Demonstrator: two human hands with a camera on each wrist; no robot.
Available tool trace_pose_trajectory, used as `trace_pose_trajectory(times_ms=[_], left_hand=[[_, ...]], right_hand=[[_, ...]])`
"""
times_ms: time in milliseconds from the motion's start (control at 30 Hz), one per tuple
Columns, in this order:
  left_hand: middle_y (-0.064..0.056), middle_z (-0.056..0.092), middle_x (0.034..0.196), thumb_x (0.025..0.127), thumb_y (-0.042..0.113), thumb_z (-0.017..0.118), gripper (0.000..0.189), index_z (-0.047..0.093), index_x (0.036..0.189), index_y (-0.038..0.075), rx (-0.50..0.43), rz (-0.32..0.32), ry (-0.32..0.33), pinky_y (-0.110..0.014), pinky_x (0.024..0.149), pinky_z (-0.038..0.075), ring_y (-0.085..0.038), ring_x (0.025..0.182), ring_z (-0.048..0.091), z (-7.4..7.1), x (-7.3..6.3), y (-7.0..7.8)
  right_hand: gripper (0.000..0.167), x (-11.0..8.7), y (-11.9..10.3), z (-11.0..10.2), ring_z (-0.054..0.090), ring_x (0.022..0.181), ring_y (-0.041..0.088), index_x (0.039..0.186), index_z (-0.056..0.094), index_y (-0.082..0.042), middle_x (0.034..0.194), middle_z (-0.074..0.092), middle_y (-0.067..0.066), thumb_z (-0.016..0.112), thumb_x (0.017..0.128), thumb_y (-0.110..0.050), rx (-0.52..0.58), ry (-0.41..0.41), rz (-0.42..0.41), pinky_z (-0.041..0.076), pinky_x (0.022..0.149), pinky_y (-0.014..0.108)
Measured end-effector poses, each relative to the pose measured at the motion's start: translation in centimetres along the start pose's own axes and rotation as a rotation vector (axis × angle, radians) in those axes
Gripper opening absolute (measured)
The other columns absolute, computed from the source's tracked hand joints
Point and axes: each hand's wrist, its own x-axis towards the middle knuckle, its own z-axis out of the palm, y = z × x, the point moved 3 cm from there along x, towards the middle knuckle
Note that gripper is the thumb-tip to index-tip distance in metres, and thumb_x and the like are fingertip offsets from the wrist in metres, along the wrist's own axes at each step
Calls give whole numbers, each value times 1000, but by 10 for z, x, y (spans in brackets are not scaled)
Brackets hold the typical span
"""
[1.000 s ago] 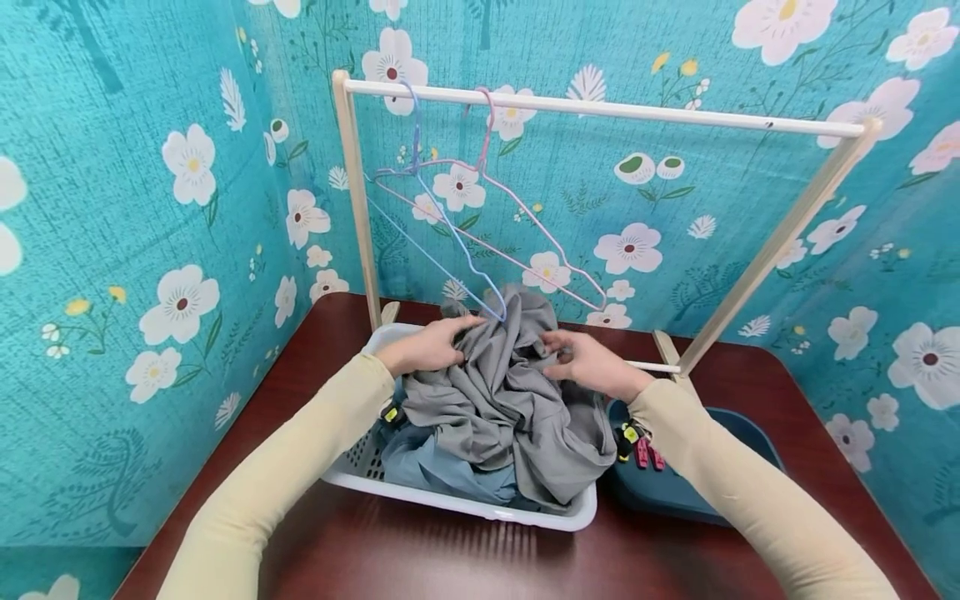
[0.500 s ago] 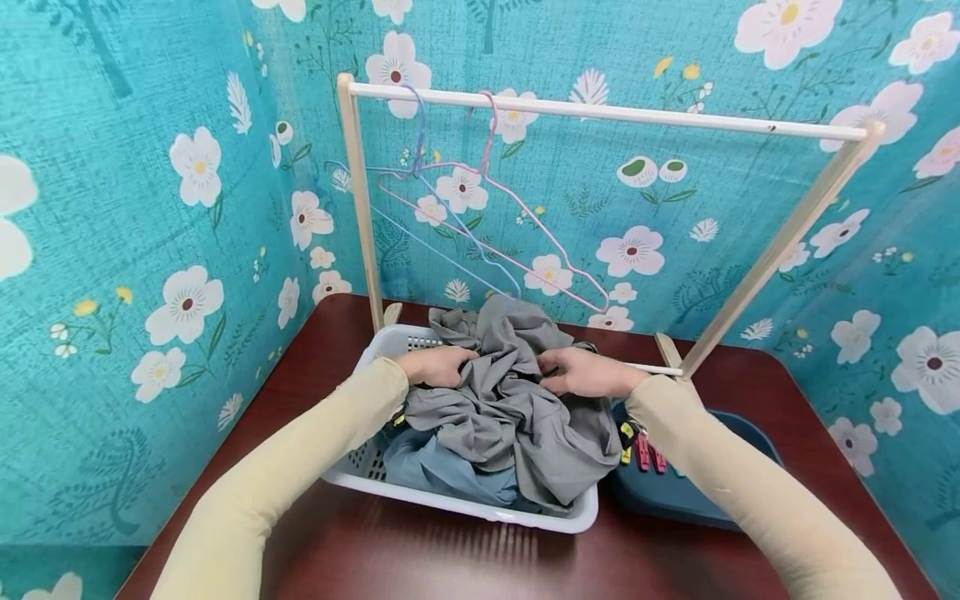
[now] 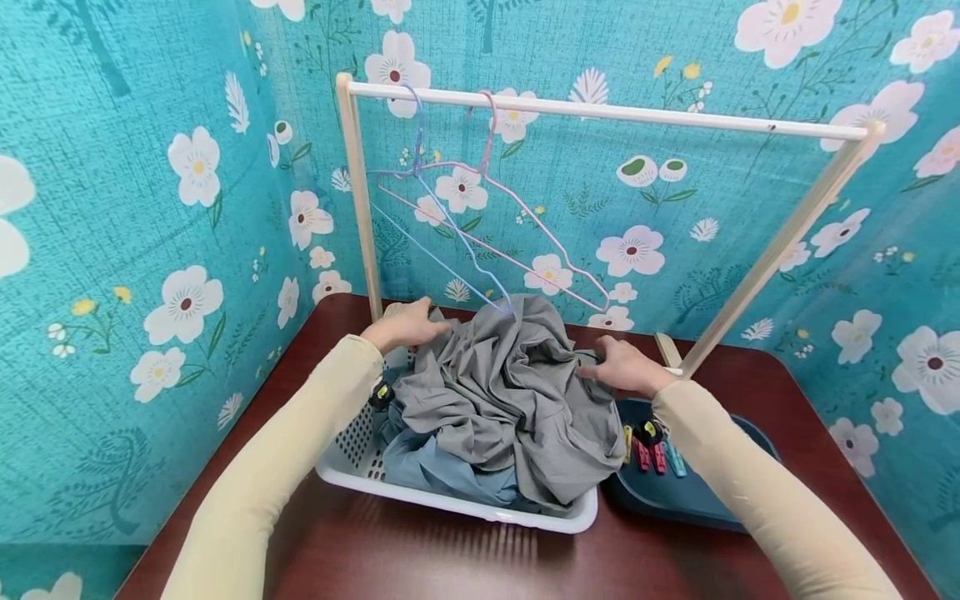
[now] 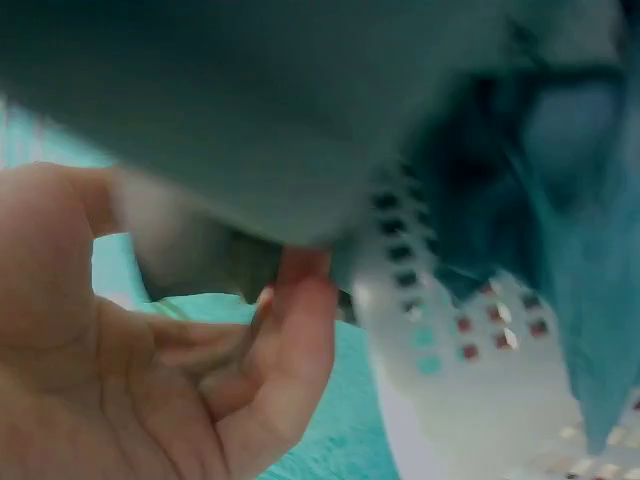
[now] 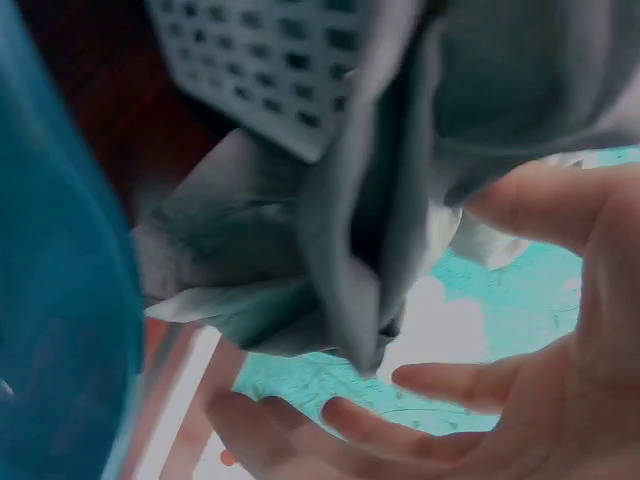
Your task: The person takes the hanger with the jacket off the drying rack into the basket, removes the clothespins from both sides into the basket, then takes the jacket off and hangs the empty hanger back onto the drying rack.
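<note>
A rumpled grey cloth (image 3: 517, 392) heaps over a white laundry basket (image 3: 450, 502), spilling past its right side. My left hand (image 3: 408, 325) is at the heap's far left corner. In the left wrist view a fold of the cloth (image 4: 200, 245) lies between its thumb and curled fingers (image 4: 290, 370). At the far right side of the heap is my right hand (image 3: 626, 367), its fingers spread. The right wrist view has the thumb (image 5: 540, 205) against the cloth's edge, with the other fingers apart from it. Blue-grey fabric (image 3: 446, 467) shows beneath, at the basket's front left.
A wooden rack with a white rail (image 3: 615, 112) stands behind the basket. Blue (image 3: 450, 221) and pink (image 3: 540, 225) hangers hang from it, the blue one's lower corner overlapping the heap. A dark blue tray (image 3: 675, 504) with several clothespins (image 3: 658, 457) lies to the right.
My hands have moved apart from the middle of the heap to its left and right sides. The grey cloth has spread wider. The blue hanger has swung.
</note>
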Motion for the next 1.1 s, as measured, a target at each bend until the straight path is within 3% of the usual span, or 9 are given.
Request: trace_pose_trajectory(times_ms=[200, 300, 433, 533, 667, 767, 867, 933, 1100], left_hand=[[-20, 24, 151, 94, 43, 54, 78, 17, 150, 3, 21, 7, 30, -48, 100, 35, -35, 132, 35, 4, 19, -13], [-18, 31, 148, 93, 29, 61, 67, 30, 146, 3, -16, 33, 30, -45, 100, 35, -33, 132, 35, 6, 26, -14], [-14, 58, 106, 92, 16, 63, 27, 61, 114, 1, -51, 62, 97, -34, 74, 44, -24, 90, 54, 7, 33, -10], [-11, 56, 90, 95, 18, 58, 20, 64, 104, 1, -112, 80, 126, -31, 67, 41, -21, 76, 50, 8, 35, -6], [-11, 51, 130, 100, 28, 48, 37, 55, 131, 8, -231, 108, 10, -39, 93, 41, -25, 116, 50, 12, 35, -1], [-10, 31, 149, 100, 35, 47, 49, 40, 143, 13, -322, 121, -120, -46, 104, 31, -28, 134, 33, 17, 37, 2], [-9, 22, 152, 95, 38, 55, 63, 29, 148, 15, -378, 135, -176, -47, 104, 30, -29, 135, 30, 25, 40, 6], [-9, 20, 153, 92, 36, 61, 71, 23, 150, 15, -388, 145, -172, -46, 104, 30, -28, 135, 29, 30, 43, 10], [-9, 23, 152, 90, 18, 65, 72, 25, 149, 13, -378, 147, -89, -41, 99, 37, -26, 132, 34, 41, 54, 18]], right_hand=[[43, 7, 3, -5, 63, 69, 21, 124, 53, 9, 120, 53, 28, 64, 90, -16, 116, -7, 27, 52, 67, 36], [24, 10, -1, -11, 63, 76, 23, 111, 63, 5, 112, 59, 23, 60, 92, -10, 168, 75, -20, 53, 69, 38], [23, 17, -5, -12, 59, 86, 19, 110, 63, 4, 103, 58, 13, 54, 97, -13, 324, 127, -76, 51, 76, 37], [29, 25, -4, -8, 51, 64, 10, 119, 58, 5, 94, 55, 9, 50, 100, -15, 490, 76, -69, 49, 66, 30], [46, 33, -4, -4, 29, 45, 10, 137, 44, 1, 112, 54, 11, 51, 100, -25, 606, -2, -54, 38, 55, 31], [59, 37, -8, -2, 42, 64, 18, 145, 32, -3, 139, 39, 15, 54, 98, -32, 627, -51, -77, 43, 74, 36], [67, 40, -14, -1, 45, 109, 31, 148, 26, -6, 149, 26, 19, 57, 95, -32, 661, -95, -113, 32, 99, 48], [69, 41, -21, -1, 31, 130, 37, 149, 24, -8, 150, 22, 20, 60, 94, -30, 659, -117, -142, 23, 106, 53], [70, 41, -39, 0, 20, 137, 37, 150, 25, -12, 151, 20, 19, 64, 92, -23, 616, -124, -201, 20, 106, 56]])
